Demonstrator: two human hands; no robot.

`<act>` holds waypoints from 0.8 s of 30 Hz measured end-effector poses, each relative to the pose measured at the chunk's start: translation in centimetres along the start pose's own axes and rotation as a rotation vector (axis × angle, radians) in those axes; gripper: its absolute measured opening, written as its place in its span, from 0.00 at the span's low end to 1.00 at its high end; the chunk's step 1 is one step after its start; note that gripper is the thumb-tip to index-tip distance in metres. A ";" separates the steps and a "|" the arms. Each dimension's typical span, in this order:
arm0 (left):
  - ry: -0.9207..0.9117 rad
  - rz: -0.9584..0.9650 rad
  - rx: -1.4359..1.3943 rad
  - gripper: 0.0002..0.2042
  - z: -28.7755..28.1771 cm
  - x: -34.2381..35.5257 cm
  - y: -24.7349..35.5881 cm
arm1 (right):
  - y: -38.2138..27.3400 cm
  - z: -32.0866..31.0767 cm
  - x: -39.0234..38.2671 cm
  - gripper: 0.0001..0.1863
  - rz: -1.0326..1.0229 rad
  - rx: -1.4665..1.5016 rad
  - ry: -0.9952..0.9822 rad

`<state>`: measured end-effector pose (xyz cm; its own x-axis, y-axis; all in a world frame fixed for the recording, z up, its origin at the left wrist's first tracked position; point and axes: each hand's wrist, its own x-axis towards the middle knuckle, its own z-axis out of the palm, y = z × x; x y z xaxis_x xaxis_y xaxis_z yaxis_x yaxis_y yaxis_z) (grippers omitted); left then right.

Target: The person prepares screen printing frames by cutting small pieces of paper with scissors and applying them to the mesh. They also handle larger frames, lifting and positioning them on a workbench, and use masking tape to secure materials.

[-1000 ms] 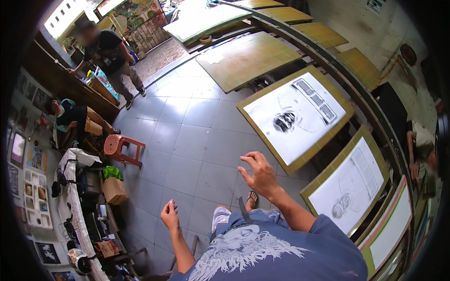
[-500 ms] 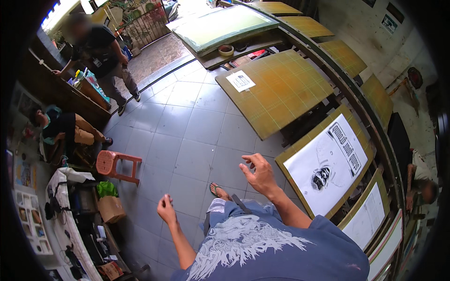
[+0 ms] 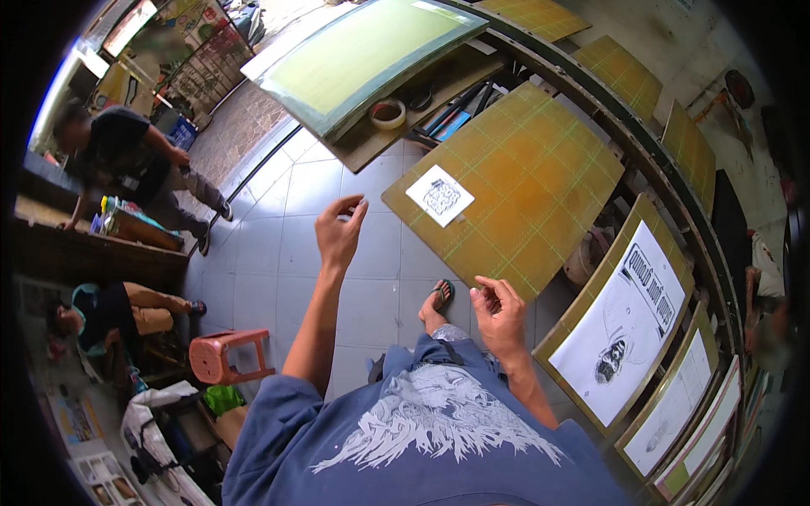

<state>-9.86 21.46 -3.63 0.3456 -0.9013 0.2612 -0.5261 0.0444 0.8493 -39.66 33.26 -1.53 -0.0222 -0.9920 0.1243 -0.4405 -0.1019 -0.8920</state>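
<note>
My left hand (image 3: 341, 229) is raised over the tiled floor, left of a tilted yellow-brown board (image 3: 540, 169) that carries a small printed black-and-white sheet (image 3: 439, 196). Its thumb and fingertips are drawn together; what is between them, if anything, is too small to make out. Below the board's front corner, my right hand (image 3: 498, 314) has loosely curved fingers, apart and holding nothing. Right of it, a larger board bears a white sheet (image 3: 645, 287) with lettering and a drawing. Farther back lies a pale green framed screen (image 3: 363, 59) above a tape roll (image 3: 388, 113).
A dark rail (image 3: 633, 148) carries more boards (image 3: 620, 72) along the right. At left, one person (image 3: 118, 160) stands by the doorway and another (image 3: 101, 316) sits. A red stool (image 3: 215, 354) and a cluttered bench (image 3: 169, 430) are low left; someone is partly visible far right.
I have moved forward toward the back boards, which appear nearer. My left hand has risen and moved forward. The standing person's legs have shifted, and that person appears farther left.
</note>
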 end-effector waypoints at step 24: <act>-0.494 0.633 0.759 0.27 28.3 35.9 -5.5 | -5.5 9.1 2.9 0.11 0.580 -0.127 1.024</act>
<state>-16.54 -23.31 -11.90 -0.4141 -0.8893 0.1940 -0.8968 0.4351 0.0803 -29.08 30.25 -0.20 -0.9314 -0.3596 0.0574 -0.2127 0.4093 -0.8872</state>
